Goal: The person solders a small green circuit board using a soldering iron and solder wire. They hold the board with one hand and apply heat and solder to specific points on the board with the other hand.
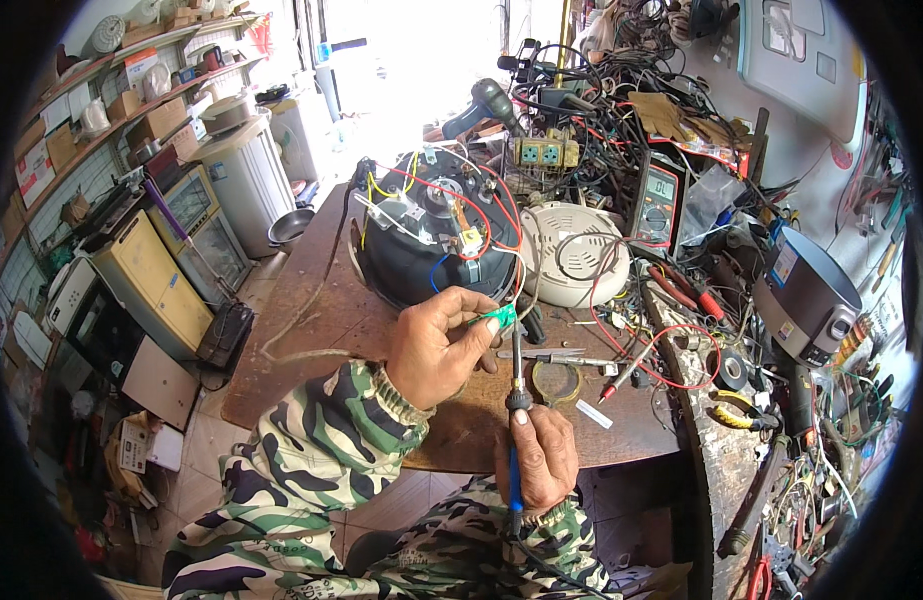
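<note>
From the head view, soldering looks to be in hand: the left hand (pixel 436 345) pinches a small green part (pixel 500 318) just in front of the upturned black cooker (pixel 431 235), and the right hand (pixel 536 455) is closed round a blue iron (pixel 515 400), tip up beside the part. Next, I judge, the tip must meet the part steadily. The cooker's open base holds red, yellow and blue wires (pixel 451 200).

Soldering iron (pixel 515 395) tip against green part (pixel 500 318)

sleeves: green, white, dark camouflage | cuffs: ribbed knit | hands: bare | trousers: apparently same camouflage
</note>
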Tool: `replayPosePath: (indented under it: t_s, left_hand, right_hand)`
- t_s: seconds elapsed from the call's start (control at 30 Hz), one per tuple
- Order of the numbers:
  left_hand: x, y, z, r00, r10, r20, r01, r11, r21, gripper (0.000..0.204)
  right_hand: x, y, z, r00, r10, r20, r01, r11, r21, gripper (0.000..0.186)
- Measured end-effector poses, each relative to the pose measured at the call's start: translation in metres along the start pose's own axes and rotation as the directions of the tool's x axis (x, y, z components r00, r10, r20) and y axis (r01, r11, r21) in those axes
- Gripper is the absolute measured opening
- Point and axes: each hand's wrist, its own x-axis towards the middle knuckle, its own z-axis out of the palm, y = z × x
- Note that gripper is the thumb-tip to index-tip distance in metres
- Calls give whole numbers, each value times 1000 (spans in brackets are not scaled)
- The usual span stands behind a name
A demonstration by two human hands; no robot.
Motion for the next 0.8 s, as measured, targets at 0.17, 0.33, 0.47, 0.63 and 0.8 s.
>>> replayPosePath:
  t_s: [0.17, 0.33, 0.47, 0.63, 0.8]
  left_hand:
    - [-1, 2, -2, 1000, -5, -5, 5, 1000, 28, 18]
    - [-1, 3, -3, 1000, -6, 19, 5, 998, 55, 17]
    - [-1, 3, -3, 999, -24, 29, 22, 999, 49, 17]
    - [-1, 0, -3, 999, -6, 36, 4, 999, 47, 17]
    - [0, -2, -3, 999, 11, 40, -12, 999, 44, 16]
  right_hand:
    - [2, 1, 4, 1000, -2, 0, 2, 999, 32, 43]
    - [2, 1, 4, 1000, 14, 0, -14, 999, 29, 42]
    - [2, 1, 4, 1000, 24, -2, -24, 999, 30, 41]
    - [1, 1, 3, 999, 33, -5, -33, 999, 39, 42]
    - [0, 2, 1, 997, 79, -17, -77, 993, 86, 44]
